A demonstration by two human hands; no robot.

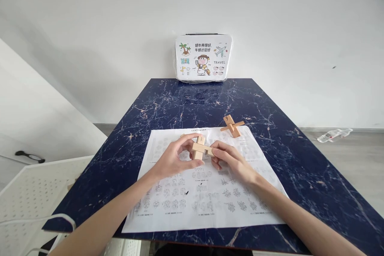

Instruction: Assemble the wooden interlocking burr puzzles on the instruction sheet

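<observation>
Looping white cable [64, 217]: well left of left hand [172, 159], on the near side.
White perforated panel [27, 192]: left of left hand, lower down.
Printed diagram sheet [210, 223]: under left hand and right hand [236, 163], rows of small line drawings.
Left hand grip: closed around wooden cross assembly [198, 147], fingers at far end, thumb at near end; a "3" marked by the fingertips.
Right hand grip: pinching short wooden bar [209, 151] between thumb and fingers; bar meets the assembly's right side, whether slotted in cannot tell.
Small wooden piece [183, 135]: just past left hand's fingers, mostly hidden, shape unclear.
Second wooden cross [233, 128]: beyond right hand, at sheet's far right edge; "3" marked, thin bar crossing wider block.
Blue marbled tabletop [192, 108]: beneath sheet, stretching past both hands.
Clear plastic bottle [334, 135]: on floor, well right of right hand.
White cartoon-print case [204, 58]: straight beyond both hands, table's far edge, "TRAVEL" printed.
White wall [120, 16]: behind case.
</observation>
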